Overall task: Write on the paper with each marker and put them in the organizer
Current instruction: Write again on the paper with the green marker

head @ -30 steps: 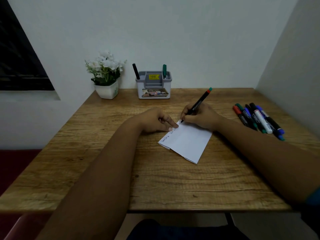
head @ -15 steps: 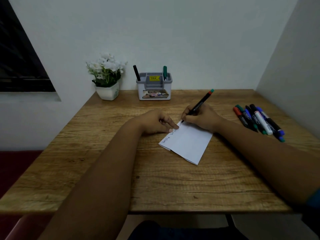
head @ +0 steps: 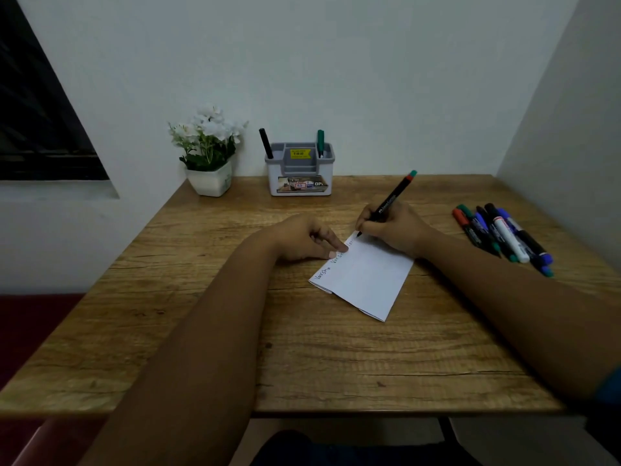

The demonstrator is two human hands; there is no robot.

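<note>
Flower pot (head: 210, 178) far left by the wall, then the grey organizer (head: 299, 169) with two markers standing in it. Our left hand (head: 304, 238) presses curled fingers on the folded paper (head: 364, 277) mid-table, holding nothing. Our right hand (head: 395, 227) grips a black marker (head: 391, 200), tip on the paper's top edge; loose markers (head: 502, 233) lie far right.

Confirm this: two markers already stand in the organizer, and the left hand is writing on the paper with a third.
Not quite: the head view shows the right hand writing with the third marker; the left hand only steadies the paper. Two markers do stand in the organizer.
</note>
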